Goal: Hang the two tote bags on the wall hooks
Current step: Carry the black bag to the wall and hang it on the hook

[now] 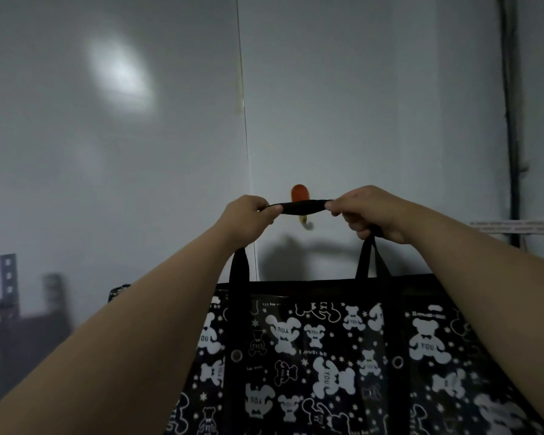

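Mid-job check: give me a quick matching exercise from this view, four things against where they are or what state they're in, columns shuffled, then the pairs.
Things:
1. left hand
2. right hand
3. wall hook
4. tote bag

Places or states:
A. orange, on the wall behind the stretched strap
B. black with white bears, hanging below both hands
C. pinches the strap's left end
D. pinches the strap's right end

Pairs: 1-C, 2-D, 3-A, 4-B

Bare wall (343, 120) above the hook (299, 196); taut strap (305, 207) across its front.
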